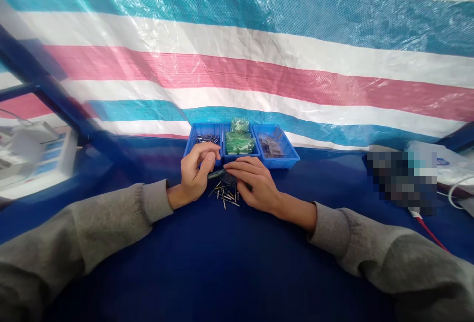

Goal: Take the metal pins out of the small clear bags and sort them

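A small clear plastic bag with a greenish edge lies between my two hands, partly hidden by fingers. My left hand is closed, fingers curled and thumb up, at the bag's left end. Bent over the other end, my right hand has the bag between its fingers and thumb. Just below the bag, a loose pile of thin metal screws lies on the blue table. Directly behind my hands stand the left blue bin, middle blue bin and right blue bin.
Dark screws fill part of the left bin. Green-tinted packed bags are heaped in the middle one, flat clear bags in the right. A striped plastic sheet hangs behind. A red cable and plastic wrap lie right.
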Demonstrator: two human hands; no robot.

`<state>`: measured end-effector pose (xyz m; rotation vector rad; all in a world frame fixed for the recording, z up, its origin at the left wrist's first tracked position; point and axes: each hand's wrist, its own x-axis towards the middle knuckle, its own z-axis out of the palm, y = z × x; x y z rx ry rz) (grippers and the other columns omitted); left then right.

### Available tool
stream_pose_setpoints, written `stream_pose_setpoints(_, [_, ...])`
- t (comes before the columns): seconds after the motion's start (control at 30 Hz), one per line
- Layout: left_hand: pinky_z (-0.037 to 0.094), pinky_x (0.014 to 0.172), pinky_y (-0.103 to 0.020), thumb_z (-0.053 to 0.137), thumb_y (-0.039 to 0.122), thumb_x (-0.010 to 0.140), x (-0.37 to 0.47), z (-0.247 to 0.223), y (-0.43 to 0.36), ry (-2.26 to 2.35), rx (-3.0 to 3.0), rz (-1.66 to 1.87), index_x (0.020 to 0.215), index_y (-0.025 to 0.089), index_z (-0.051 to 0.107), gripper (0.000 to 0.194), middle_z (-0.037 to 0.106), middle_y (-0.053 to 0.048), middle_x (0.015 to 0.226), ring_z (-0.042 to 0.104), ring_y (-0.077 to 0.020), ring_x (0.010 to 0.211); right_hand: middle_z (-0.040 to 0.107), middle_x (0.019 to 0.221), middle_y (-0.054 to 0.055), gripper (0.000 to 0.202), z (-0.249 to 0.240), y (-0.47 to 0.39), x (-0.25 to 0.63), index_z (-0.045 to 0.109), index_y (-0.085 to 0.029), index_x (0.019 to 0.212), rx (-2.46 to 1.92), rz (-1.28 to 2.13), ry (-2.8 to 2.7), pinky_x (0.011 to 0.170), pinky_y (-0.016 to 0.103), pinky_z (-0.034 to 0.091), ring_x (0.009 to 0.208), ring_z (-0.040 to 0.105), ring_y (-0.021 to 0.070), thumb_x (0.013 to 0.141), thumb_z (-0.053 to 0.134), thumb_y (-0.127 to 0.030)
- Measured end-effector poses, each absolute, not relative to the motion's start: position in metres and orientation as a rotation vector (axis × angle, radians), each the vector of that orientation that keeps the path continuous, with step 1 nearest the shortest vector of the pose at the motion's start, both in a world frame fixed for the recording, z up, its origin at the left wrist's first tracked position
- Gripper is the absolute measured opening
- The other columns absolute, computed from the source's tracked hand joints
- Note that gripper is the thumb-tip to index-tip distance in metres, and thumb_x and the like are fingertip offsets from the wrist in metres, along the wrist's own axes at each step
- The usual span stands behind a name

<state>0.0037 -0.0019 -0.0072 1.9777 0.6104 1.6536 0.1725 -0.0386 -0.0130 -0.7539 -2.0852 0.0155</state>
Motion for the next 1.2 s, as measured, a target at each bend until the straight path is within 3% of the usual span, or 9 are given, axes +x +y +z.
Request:
stream_pose_setpoints(0.13, [0.049,0.063,-0.023,0.046,0.032,0.088,0.0019,-0.0026,-0.0022,0.652,2.164,1.577,0.106,0.016,0.056,0.027,0.061,-0.007,0.091,0.057,-0.0121,0.075,0.066,0.104,0.012,0.032,-0.0100,-0.0410,0.1750,0.062,-0.015,0.103,-0.723,0.040,-1.899,0.083,0.041,0.050,0.097,0.060,0.0205,0.081,0.042,-0.005])
stream_pose_setpoints(0.23, [0.051,0.071,-0.025,0.054,0.031,0.084,0.0035,0.0003,-0.0038,0.750,2.260,1.492,0.110,0.015,0.055,0.030,0.064,-0.008,0.096,0.061,-0.0139,0.083,0.063,0.108,0.012,0.033,-0.0073,-0.0440,0.1763,0.060,-0.018,0.107,-0.744,0.067,-1.821,0.087,0.042,0.049,0.103,0.058,0.0205,0.082,0.041,-0.006])
stream_pose_setpoints(0.33, [0.052,0.068,-0.023,0.056,0.032,0.083,0.0060,0.0013,-0.0048,0.847,2.346,1.477,0.104,0.015,0.059,0.027,0.066,-0.006,0.092,0.063,-0.0121,0.075,0.062,0.109,0.011,0.034,-0.0050,-0.0467,0.1771,0.059,-0.020,0.108,-0.751,0.079,-1.756,0.088,0.043,0.049,0.104,0.058,0.0210,0.083,0.040,-0.007])
stream_pose_setpoints(0.47, [0.043,0.045,-0.017,0.056,0.034,0.083,0.0071,0.0012,-0.0043,0.877,2.425,1.421,0.078,0.015,0.063,0.022,0.062,0.002,0.058,0.054,-0.0069,0.047,0.060,0.109,0.011,0.033,-0.0060,-0.0467,0.1779,0.058,-0.021,0.108,-0.737,0.082,-1.690,0.087,0.043,0.048,0.104,0.057,0.0220,0.083,0.041,-0.006])
stream_pose_setpoints(0.63, [0.036,0.039,-0.015,0.056,0.033,0.084,0.0050,0.0006,-0.0046,0.827,2.375,1.416,0.060,0.015,0.058,0.030,0.054,0.005,0.044,0.048,-0.0046,0.039,0.056,0.099,0.009,0.028,-0.0091,-0.0421,0.1764,0.050,-0.020,0.109,-0.785,0.187,-1.606,0.070,0.036,0.050,0.080,0.057,0.0175,0.082,0.047,-0.015])
stream_pose_setpoints(0.77, [0.037,0.040,-0.014,0.056,0.031,0.084,0.0038,-0.0017,-0.0046,0.758,2.352,1.472,0.058,0.014,0.056,0.031,0.053,0.005,0.044,0.048,-0.0039,0.038,0.050,0.074,0.002,0.004,-0.0062,-0.0411,0.1747,0.051,-0.019,0.087,-0.825,0.256,-1.732,0.060,0.028,0.044,0.066,0.049,0.0135,0.085,0.048,-0.021])
stream_pose_setpoints(0.93, [0.037,0.042,-0.016,0.053,0.030,0.086,0.0040,-0.0008,-0.0047,0.753,2.408,1.396,0.060,0.014,0.057,0.031,0.053,0.004,0.047,0.047,-0.0044,0.041,0.044,0.066,-0.001,0.015,-0.0038,-0.0425,0.1743,0.046,-0.019,0.073,-0.851,0.270,-1.749,0.055,0.025,0.038,0.059,0.043,0.0112,0.087,0.045,-0.023])
stream_pose_setpoints(1.1, [0.039,0.046,-0.018,0.053,0.032,0.086,0.0046,0.0024,-0.0049,0.727,2.455,1.383,0.079,0.015,0.061,0.020,0.053,0.003,0.053,0.048,-0.0072,0.048,0.043,0.065,-0.002,0.016,-0.0067,-0.0418,0.1737,0.044,-0.019,0.072,-0.876,0.272,-1.746,0.053,0.023,0.037,0.058,0.041,0.0103,0.088,0.045,-0.023])
stream_pose_setpoints(1.2, [0.039,0.049,-0.020,0.054,0.029,0.085,0.0051,0.0034,-0.0048,0.682,2.483,1.404,0.073,0.016,0.058,0.018,0.050,0.003,0.053,0.046,-0.0079,0.050,0.041,0.064,-0.002,0.018,-0.0078,-0.0411,0.1735,0.043,-0.020,0.071,-0.877,0.269,-1.759,0.053,0.023,0.036,0.057,0.040,0.0102,0.089,0.044,-0.024])
